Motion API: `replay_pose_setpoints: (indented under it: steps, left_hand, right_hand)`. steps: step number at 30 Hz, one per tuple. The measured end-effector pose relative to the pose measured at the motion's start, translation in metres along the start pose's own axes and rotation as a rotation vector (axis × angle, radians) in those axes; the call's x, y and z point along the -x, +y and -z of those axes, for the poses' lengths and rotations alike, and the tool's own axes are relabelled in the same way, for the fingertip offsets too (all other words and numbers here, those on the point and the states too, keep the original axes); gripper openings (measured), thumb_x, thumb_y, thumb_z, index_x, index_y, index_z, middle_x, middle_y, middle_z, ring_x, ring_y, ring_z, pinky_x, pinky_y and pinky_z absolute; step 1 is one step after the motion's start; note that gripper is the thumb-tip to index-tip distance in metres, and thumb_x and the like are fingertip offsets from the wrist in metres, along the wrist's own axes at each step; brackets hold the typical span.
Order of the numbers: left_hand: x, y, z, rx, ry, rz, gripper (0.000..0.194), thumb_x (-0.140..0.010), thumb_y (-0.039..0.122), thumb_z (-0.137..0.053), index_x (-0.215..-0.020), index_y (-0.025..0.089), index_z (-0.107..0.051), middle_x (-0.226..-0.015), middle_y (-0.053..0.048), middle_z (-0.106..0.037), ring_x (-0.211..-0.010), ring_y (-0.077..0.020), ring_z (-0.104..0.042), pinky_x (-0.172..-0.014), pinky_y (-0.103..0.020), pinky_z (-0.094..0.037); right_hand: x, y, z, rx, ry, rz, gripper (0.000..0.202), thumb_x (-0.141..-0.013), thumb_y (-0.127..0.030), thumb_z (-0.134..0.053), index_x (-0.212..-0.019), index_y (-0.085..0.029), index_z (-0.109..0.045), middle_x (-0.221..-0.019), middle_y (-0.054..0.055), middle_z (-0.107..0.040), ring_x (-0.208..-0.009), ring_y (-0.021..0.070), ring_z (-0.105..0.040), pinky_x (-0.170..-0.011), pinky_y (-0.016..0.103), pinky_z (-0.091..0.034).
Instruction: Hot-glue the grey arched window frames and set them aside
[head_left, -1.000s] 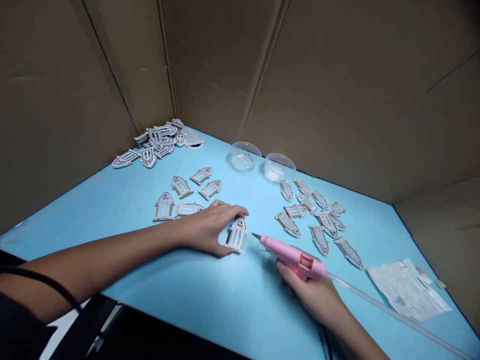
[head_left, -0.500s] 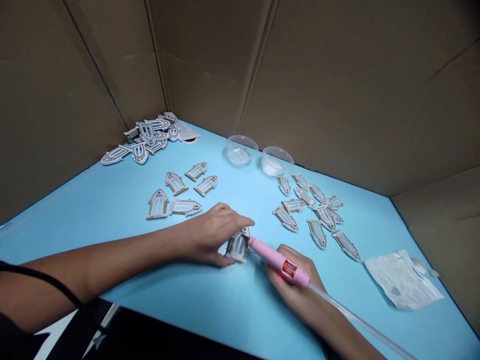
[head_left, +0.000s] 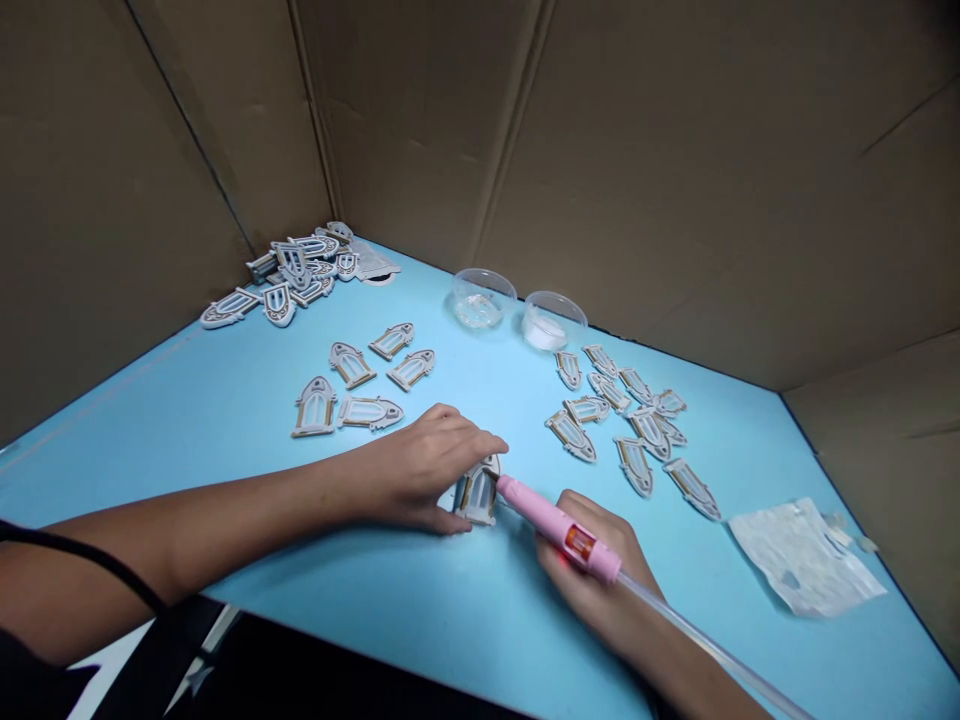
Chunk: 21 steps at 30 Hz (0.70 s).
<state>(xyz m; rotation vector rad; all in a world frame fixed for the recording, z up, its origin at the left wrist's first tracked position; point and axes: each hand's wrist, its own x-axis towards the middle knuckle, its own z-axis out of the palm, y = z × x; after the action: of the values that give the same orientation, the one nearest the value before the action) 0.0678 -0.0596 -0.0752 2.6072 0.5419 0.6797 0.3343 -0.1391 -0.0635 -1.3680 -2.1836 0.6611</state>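
Left hand [head_left: 435, 462]: I'm pinching arched piece [head_left: 478, 499] at ends. Right hand [head_left: 601, 600]: clasping glue gun [head_left: 550, 520]. Judging piece light, stiff; favouring edge grip.

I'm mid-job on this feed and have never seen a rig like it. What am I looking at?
No machine here: these are a person's bare hands, seen from a camera worn on the head, facing forward and down. The left hand holds a small arched piece on a blue table. The right hand grips a pink glue gun, its tip at that piece's edge. Similar pieces lie on both sides, two clear tubs stand behind, and a pale packet lies at right.
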Motion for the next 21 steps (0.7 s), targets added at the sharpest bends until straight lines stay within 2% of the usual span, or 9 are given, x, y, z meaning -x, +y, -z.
replay_pose_setpoints:
  steps: [9,13,15,17,19,21]
  left_hand:
    - [0.002,-0.004,-0.002,-0.017,0.008,0.014,0.072,-0.085,0.041,-0.076,-0.142,0.022,-0.037,-0.126,-0.013,-0.067,-0.112,-0.0300,-0.063,-0.102,-0.044,-0.039]
    - [0.002,-0.003,-0.002,-0.024,0.034,-0.006,0.072,-0.084,0.041,-0.078,-0.141,0.021,-0.039,-0.125,-0.013,-0.067,-0.112,-0.0297,-0.063,-0.102,-0.043,-0.039]
    - [0.001,-0.002,-0.002,-0.024,0.037,0.004,0.071,-0.083,0.040,-0.078,-0.139,0.020,-0.041,-0.125,-0.013,-0.067,-0.110,-0.0293,-0.063,-0.103,-0.043,-0.039]
    - [0.001,-0.002,-0.001,-0.029,0.031,0.045,0.070,-0.081,0.040,-0.080,-0.137,0.018,-0.044,-0.121,-0.012,-0.068,-0.109,-0.0292,-0.063,-0.103,-0.042,-0.039]
    - [0.000,-0.002,-0.001,-0.043,0.007,0.115,0.074,-0.077,0.044,-0.084,-0.135,0.016,-0.047,-0.115,-0.013,-0.069,-0.107,-0.0304,-0.063,-0.102,-0.042,-0.041]
    - [0.000,-0.003,0.000,-0.058,-0.040,0.193,0.080,-0.073,0.047,-0.087,-0.135,0.013,-0.050,-0.111,-0.013,-0.069,-0.107,-0.0327,-0.062,-0.102,-0.044,-0.041]
  right_hand:
    - [0.003,0.001,0.001,-0.020,0.004,-0.099,0.027,-0.082,-0.013,-0.052,-0.069,-0.025,-0.031,-0.064,-0.004,-0.044,-0.052,0.0126,-0.042,-0.050,0.027,-0.032]
    - [0.000,-0.004,0.001,-0.112,-0.013,-0.157,0.024,-0.083,-0.018,-0.054,-0.067,-0.024,-0.038,-0.066,-0.002,-0.048,-0.056,0.0135,-0.046,-0.053,0.028,-0.035]
    - [-0.001,-0.007,0.002,-0.201,-0.023,-0.255,0.017,-0.084,-0.024,-0.056,-0.068,-0.023,-0.048,-0.067,-0.002,-0.051,-0.058,0.0143,-0.049,-0.055,0.028,-0.037]
    - [-0.002,-0.006,0.004,-0.297,-0.005,-0.440,0.013,-0.086,-0.033,-0.058,-0.078,-0.023,-0.060,-0.065,-0.002,-0.055,-0.056,0.0147,-0.050,-0.053,0.028,-0.039]
    - [-0.004,-0.001,0.007,-0.374,0.048,-0.635,0.024,-0.086,-0.045,-0.061,-0.089,-0.021,-0.066,-0.063,-0.001,-0.059,-0.051,0.0149,-0.051,-0.049,0.028,-0.038]
    - [-0.008,0.008,0.010,-0.440,0.097,-0.727,0.039,-0.084,-0.057,-0.064,-0.094,-0.020,-0.066,-0.062,0.000,-0.062,-0.047,0.0147,-0.051,-0.044,0.027,-0.035]
